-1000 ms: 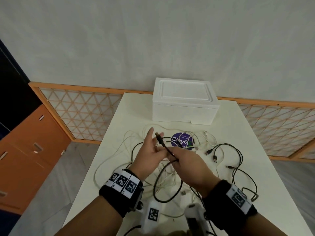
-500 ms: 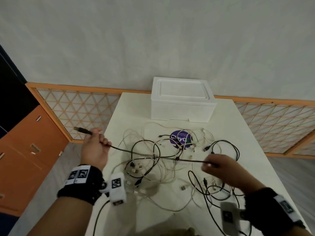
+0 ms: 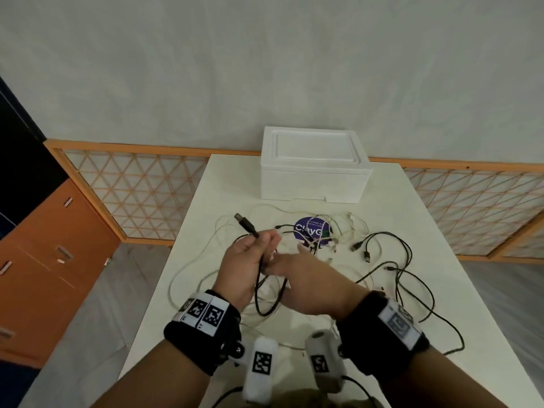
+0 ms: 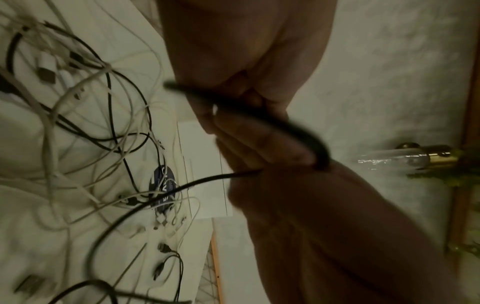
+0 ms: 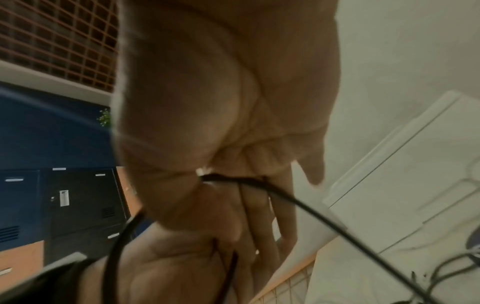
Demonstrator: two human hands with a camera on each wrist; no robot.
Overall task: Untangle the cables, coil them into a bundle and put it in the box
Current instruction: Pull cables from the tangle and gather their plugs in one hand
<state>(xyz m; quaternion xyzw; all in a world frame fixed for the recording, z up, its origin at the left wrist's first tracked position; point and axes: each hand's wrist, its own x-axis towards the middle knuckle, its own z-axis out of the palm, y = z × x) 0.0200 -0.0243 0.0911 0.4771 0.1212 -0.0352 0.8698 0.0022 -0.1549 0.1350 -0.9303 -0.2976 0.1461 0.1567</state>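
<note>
The head view looks forward and down from above the near edge of the tabletop [image 3: 412, 207], facing the white box [image 3: 312, 172] and the wall behind it. The left wrist view sits very close under the left hand [image 4: 246, 86], looking along it across the cables [image 4: 85, 115] toward the box [image 4: 202, 168]. The right wrist view sits equally close under the right hand [image 5: 221, 102], facing the lockers [image 5: 64, 201] at the side. All three views share the black cable [image 3: 265, 278] held between both hands.

Looped black cable [image 3: 266, 290], closed box [image 3: 315, 166]
</note>
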